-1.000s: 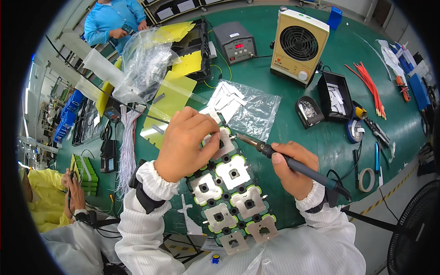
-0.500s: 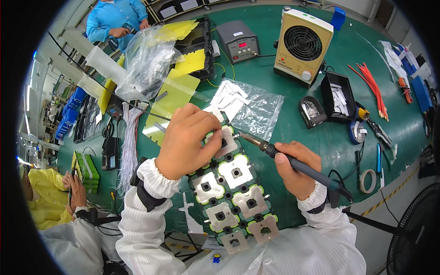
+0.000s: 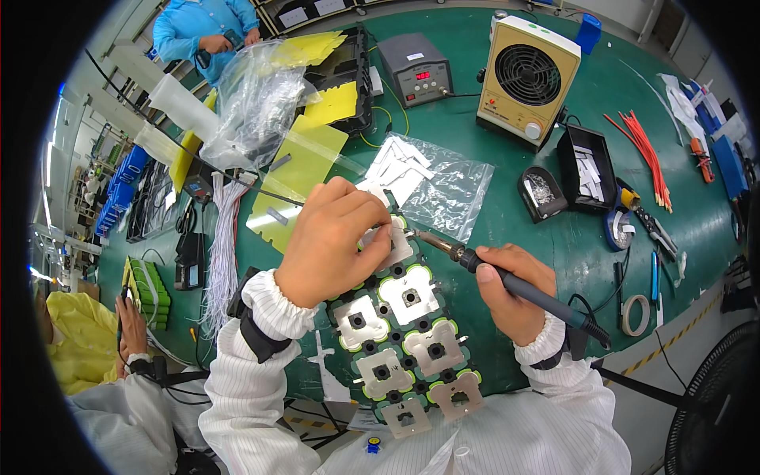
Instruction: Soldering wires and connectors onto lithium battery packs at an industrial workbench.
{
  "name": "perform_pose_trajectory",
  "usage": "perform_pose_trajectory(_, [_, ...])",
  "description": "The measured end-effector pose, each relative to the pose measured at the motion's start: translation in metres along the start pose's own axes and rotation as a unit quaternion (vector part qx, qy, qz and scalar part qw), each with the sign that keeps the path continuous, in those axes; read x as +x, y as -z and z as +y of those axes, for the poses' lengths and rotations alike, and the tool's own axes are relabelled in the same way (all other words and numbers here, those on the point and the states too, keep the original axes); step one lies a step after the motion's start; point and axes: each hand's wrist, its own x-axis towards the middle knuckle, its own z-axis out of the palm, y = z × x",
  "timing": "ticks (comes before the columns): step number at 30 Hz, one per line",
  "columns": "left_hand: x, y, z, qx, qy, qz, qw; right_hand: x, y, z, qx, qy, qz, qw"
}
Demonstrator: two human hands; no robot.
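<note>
A battery pack (image 3: 408, 294) with square nickel plates over cells in black and green holders lies before me, its near end against my white sleeve and gown. My left hand (image 3: 328, 241) is above its far end, thumb and fingers pinched together; whatever lies between them is hidden. From the right, my right hand (image 3: 516, 291) grips a soldering iron (image 3: 540, 298) by its dark handle. The iron's tip points left and sits at the right edge of the farthest plate, beside a small tab. Whether it touches cannot be made out.
Behind the pack lie a clear bag of white strips (image 3: 443, 186) and yellow sheets (image 3: 305, 170). A soldering station (image 3: 413, 70) and an ionizing fan (image 3: 526, 79) stand at the back. Right: black bins (image 3: 584, 170), red wires (image 3: 649, 158), tape (image 3: 635, 315). Co-workers are at left.
My left hand has shifted very slightly over the far end of the pack. The iron stays nearly in place at the same plate edge. The view has moved a little.
</note>
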Motion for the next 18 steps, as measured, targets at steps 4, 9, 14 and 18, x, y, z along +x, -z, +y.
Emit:
perform_pose_trajectory(4, [-0.0002,-0.0018,-0.0002,0.004,0.000,-0.003,1.000,0.0000,-0.0008,0.0005,0.003,0.008,0.004,1.000])
perform_pose_trajectory(9, [0.0008,-0.0036,0.0002,0.002,-0.001,-0.007,1.000,0.0001,-0.0001,0.0000,0.003,0.004,0.004,1.000])
perform_pose_trajectory(14, [0.0010,-0.0040,-0.0004,0.001,0.003,-0.017,1.000,0.0006,0.0001,-0.0009,0.007,-0.009,0.003,1.000])
perform_pose_trajectory(18, [0.0009,-0.0048,0.0000,-0.002,0.002,-0.016,1.000,-0.0004,0.0008,-0.0007,-0.002,-0.012,0.002,1.000])
